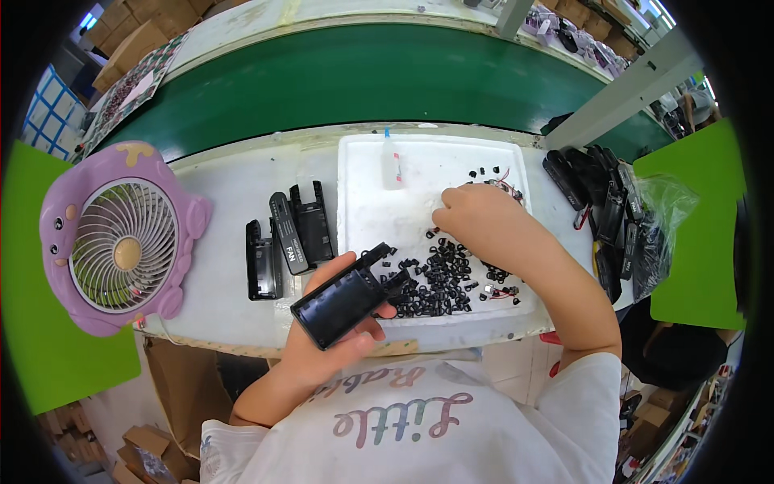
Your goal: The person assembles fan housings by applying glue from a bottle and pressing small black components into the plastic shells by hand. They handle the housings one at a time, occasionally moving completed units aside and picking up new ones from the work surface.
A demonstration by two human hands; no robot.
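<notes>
My left hand point(318, 359) grips a black plastic housing point(340, 306), tilted, with two prongs at its upper right end. My right hand point(482, 214) is closed over the white foam tray point(361, 181), its fingertips pointing down and left; whatever they pinch is hidden. Below it in the tray lies a heap of small black ring-like parts point(439, 278). Small motor-like parts with red wires point(501, 292) rest at the heap's right, and more wired parts sit partly behind my right hand. A small translucent bottle with a blue tip point(392, 165) lies near the tray's far edge.
Several black housings point(263, 262) lie left of the tray. A purple fan point(125, 254) stands at the far left. To the right are piled black housings point(606, 198) and a clear plastic bag point(663, 206). Beyond the table runs a green belt point(363, 77), with a white post point(625, 89) at right.
</notes>
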